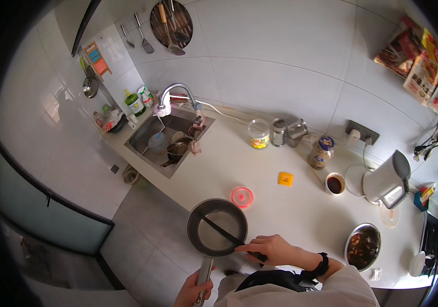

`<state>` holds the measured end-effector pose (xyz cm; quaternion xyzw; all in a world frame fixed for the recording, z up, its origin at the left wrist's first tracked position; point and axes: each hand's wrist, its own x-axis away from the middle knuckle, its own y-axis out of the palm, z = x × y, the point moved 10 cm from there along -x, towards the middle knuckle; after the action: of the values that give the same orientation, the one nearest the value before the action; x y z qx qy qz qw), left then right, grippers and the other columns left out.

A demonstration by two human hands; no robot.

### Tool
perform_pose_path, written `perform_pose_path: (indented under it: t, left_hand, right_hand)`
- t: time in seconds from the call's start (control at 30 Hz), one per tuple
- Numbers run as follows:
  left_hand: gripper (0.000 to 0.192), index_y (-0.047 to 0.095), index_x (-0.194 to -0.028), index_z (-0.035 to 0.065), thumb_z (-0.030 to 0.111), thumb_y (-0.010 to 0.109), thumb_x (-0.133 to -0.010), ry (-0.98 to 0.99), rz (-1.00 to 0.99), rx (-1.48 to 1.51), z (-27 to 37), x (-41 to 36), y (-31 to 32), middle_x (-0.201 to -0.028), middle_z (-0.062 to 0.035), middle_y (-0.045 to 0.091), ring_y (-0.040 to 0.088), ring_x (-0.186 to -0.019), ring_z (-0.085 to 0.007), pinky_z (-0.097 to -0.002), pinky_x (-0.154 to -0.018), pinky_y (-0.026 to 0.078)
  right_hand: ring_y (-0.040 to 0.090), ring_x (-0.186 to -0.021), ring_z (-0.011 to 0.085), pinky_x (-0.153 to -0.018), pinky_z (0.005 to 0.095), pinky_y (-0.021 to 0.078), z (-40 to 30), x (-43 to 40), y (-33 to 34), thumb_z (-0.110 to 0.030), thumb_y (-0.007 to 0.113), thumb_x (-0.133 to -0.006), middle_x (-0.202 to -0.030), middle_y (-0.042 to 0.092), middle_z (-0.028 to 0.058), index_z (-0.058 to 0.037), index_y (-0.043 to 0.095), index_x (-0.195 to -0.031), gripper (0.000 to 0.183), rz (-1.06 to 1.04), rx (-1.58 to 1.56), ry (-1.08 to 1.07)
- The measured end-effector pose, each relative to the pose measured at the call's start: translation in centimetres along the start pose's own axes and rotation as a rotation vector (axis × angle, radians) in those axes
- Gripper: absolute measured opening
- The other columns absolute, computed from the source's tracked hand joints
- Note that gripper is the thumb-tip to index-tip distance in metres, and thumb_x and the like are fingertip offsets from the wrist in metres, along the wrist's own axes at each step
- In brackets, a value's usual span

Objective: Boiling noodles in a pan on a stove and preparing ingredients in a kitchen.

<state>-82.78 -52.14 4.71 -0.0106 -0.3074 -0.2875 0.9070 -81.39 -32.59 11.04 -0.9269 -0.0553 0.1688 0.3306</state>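
My left hand [192, 288] grips the long handle of a grey frying pan [217, 205], which it holds up by the front edge of the counter. In my right hand [267, 249] is a black utensil [220, 231], its far end reaching across the inside of the pan. Whether that end touches the pan floor I cannot tell. The inside of the pan looks pale and shows no food. A round lid with a red rim [242, 197] lies on the counter just beyond the pan.
A steel sink [146, 163] holding bowls and a pot is at the left, under a curved tap [178, 85]. To the right are a cup of dark liquid [334, 184], a jar [320, 152], an electric kettle [382, 180] and a steel bowl of food [362, 247]. A yellow packet [285, 179] lies mid-counter.
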Motion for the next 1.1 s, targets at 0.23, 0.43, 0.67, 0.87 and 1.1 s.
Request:
perform_pose_path:
  t: [0.23, 0.43, 0.67, 0.87, 1.1]
  left_hand:
    - [0.048, 0.033, -0.124, -0.006, 0.002, 0.05, -0.08, -0.076, -0.15, 0.072, 5.5, -7.9, -12.6, -0.056, -0.0033, 0.045, 0.042, -0.042, -0.0101, -0.0228, -0.042, 0.033]
    - [0.047, 0.038, -0.122, -0.0041, 0.0, 0.051, -0.077, -0.094, -0.189, 0.024, 11.3, -15.1, -24.3, -0.056, -0.0051, 0.047, 0.044, -0.042, -0.0119, -0.025, -0.041, 0.035]
    - [0.046, 0.039, -0.122, -0.0021, 0.001, 0.05, -0.077, -0.066, -0.289, 0.046, 19.8, -25.4, -31.8, -0.058, -0.0049, 0.048, 0.046, -0.044, -0.0121, -0.0241, -0.043, 0.036]
    - [0.046, 0.037, -0.123, -0.0038, 0.004, 0.049, -0.079, -0.083, -0.305, 0.049, 23.9, -35.4, -33.3, -0.061, -0.0052, 0.049, 0.047, -0.047, -0.0125, -0.0237, -0.046, 0.037]
    - [0.049, 0.034, -0.127, -0.0031, 0.004, 0.049, -0.081, -0.124, -0.353, 0.019, 27.5, -40.9, -33.5, -0.062, -0.0042, 0.049, 0.048, -0.044, -0.0126, -0.0245, -0.04, 0.034]
  right_hand:
    - [0.057, -0.066, 0.0236, -0.053, 0.0338, 0.0461, 2.6, -13.4, 4.6, -0.014, 0.056, -0.078, -0.073, 0.058, 0.0036, -0.0248, 0.043, -0.123, 0.048, 0.011, 0.089, 0.104]
    - [0.059, -0.066, 0.0219, -0.058, 0.0322, 0.0481, 7.7, -22.9, 7.8, -0.007, 0.056, -0.077, -0.077, 0.061, 0.0036, -0.018, 0.047, -0.121, 0.046, 0.223, 0.187, 0.398]
    - [0.058, -0.061, 0.0211, -0.058, 0.0321, 0.0475, 14.7, -34.7, 4.1, -0.016, 0.056, -0.079, -0.072, 0.061, 0.0057, -0.015, 0.06, -0.102, 0.024, 0.368, 0.216, 0.487]
    - [0.059, -0.065, 0.0258, -0.059, 0.0349, 0.0474, 28.2, -42.6, -3.1, -0.018, 0.056, -0.079, -0.074, 0.061, 0.0101, -0.0092, 0.063, -0.09, 0.016, 0.714, 0.364, 0.53]
    - [0.053, -0.092, 0.0284, -0.075, 0.0387, 0.0457, 42.6, -51.1, -3.1, -0.019, 0.05, -0.081, -0.096, 0.055, 0.01, -0.0075, 0.057, -0.088, 0.015, 0.496, 0.58, 0.788]
